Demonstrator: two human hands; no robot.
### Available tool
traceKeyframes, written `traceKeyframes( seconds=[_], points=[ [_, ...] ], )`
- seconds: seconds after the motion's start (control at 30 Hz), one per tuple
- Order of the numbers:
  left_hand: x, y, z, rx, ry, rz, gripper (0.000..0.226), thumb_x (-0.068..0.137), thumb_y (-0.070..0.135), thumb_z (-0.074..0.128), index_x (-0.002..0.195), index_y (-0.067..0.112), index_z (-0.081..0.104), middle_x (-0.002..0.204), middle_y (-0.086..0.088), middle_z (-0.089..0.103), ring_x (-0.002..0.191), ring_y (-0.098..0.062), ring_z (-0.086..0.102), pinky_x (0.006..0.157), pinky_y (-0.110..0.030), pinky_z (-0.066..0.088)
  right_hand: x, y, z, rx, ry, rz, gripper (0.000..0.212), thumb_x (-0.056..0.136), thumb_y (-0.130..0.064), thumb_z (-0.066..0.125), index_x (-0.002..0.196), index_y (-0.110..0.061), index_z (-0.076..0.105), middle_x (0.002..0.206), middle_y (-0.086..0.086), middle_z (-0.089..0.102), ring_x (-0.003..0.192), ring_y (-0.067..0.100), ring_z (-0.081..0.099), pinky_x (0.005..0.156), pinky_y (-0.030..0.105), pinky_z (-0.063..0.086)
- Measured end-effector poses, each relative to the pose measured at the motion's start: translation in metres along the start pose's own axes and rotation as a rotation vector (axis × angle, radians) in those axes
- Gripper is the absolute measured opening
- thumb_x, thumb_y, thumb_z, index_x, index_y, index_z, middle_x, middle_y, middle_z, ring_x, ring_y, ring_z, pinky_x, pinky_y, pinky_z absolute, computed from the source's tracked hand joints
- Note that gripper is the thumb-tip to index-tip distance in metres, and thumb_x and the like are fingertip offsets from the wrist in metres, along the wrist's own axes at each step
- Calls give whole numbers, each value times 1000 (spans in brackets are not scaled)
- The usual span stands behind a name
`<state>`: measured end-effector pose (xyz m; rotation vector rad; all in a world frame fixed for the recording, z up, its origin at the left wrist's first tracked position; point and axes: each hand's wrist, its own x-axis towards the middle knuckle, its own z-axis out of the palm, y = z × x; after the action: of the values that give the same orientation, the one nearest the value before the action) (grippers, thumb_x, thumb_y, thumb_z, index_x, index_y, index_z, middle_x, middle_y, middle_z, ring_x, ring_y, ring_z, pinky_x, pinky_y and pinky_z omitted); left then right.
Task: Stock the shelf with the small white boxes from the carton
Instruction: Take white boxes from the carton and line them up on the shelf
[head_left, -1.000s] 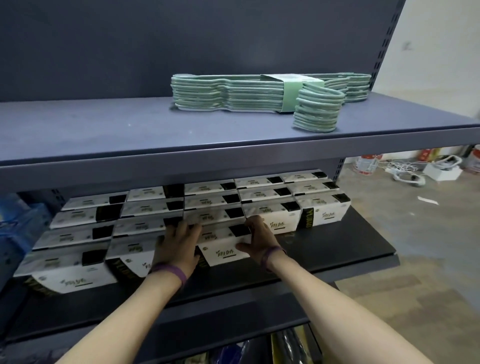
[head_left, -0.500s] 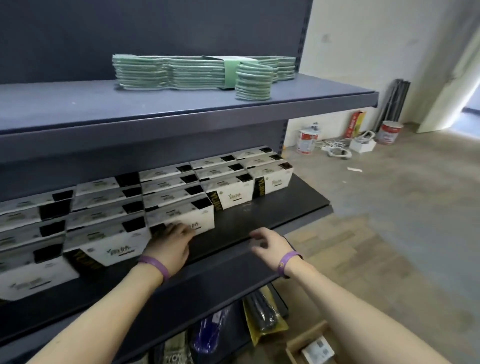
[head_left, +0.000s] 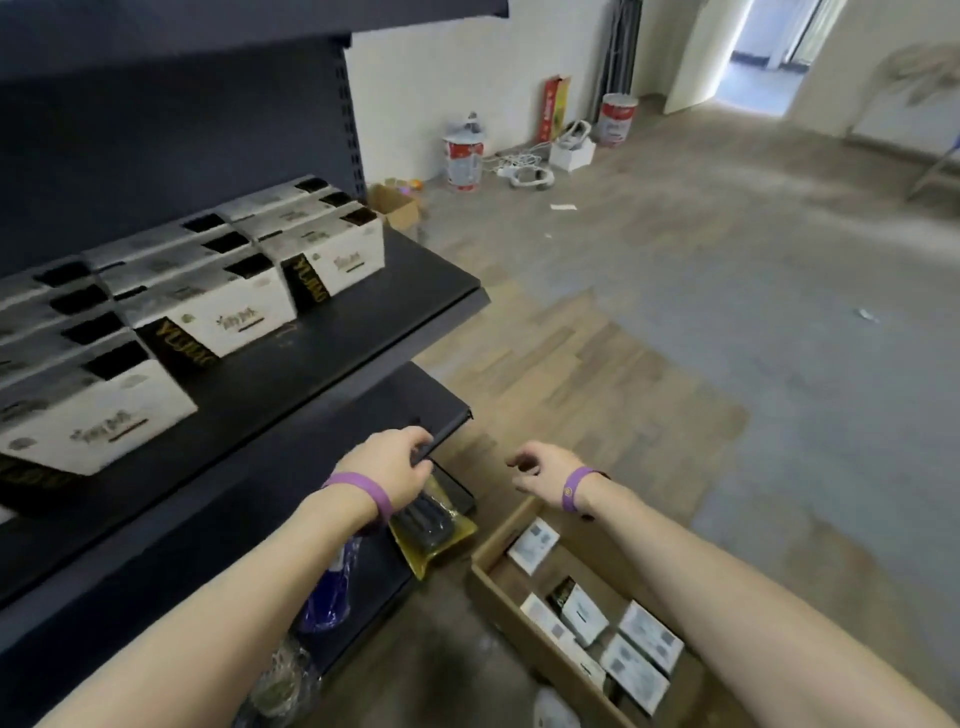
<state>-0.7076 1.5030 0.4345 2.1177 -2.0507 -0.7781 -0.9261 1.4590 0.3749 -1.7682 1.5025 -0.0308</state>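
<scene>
Small white boxes (head_left: 332, 260) with black printed ends sitting in tight rows along the dark metal shelf (head_left: 374, 332) front edge, more lying flat in the brown cardboard carton (head_left: 519, 639), left hand (head_left: 387, 467) curling by the lower shelf (head_left: 249, 478) edge, grip unclear, right hand (head_left: 543, 473) hovering empty, fingers relaxed, over the carton's far corner

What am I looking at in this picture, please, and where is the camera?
There is no machine here: a person works bare-handed, and the one camera sits on their head, looking forward and down. The left hand is by the lower shelf at its edge; blur hides whether it grips anything. The right hand hangs loosely curled near the carton on the floor, holding nothing. On the shelf stand rows of white boxes; more boxes lie in the carton.
</scene>
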Motion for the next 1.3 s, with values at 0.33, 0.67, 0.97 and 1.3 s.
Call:
traceKeyframes(
  seconds=[0.33, 0.67, 0.97, 1.3],
  points=[
    [144, 92, 208, -89, -414, -67, 41, 91, 25, 50, 132, 24, 47, 127, -3, 59, 113, -19, 58, 95, -29, 46, 65, 259, 39, 188, -154, 417, 29, 90, -22, 55, 119, -21, 57, 123, 1, 60, 113, 19, 57, 94, 25, 44],
    [243, 47, 515, -182, -686, -336, 39, 92, 24, 50, 131, 30, 46, 126, 3, 59, 114, -14, 55, 100, -32, 45, 165, 523, 229, 178, -353, 801, 60, 91, -24, 56, 144, -17, 28, 144, 9, 39, 129, 29, 43, 104, 36, 41],
    [291, -22, 716, -193, -711, -392, 27, 92, 20, 47, 116, 25, 58, 101, 5, 64, 97, -16, 61, 81, -23, 43, 280, 646, 434, -56, -263, 782, 101, 84, -37, 65, 150, -12, -8, 158, 9, -1, 144, 35, 8, 114, 47, 26],
    [271, -22, 687, -237, -775, -497, 25, 93, 18, 48, 115, 24, 58, 104, 7, 62, 96, -8, 56, 84, -20, 38, 249, 633, 392, 237, -101, 757, 102, 67, -21, 80, 145, -16, 14, 151, 6, 14, 122, 32, 49, 94, 38, 50]
  ],
)
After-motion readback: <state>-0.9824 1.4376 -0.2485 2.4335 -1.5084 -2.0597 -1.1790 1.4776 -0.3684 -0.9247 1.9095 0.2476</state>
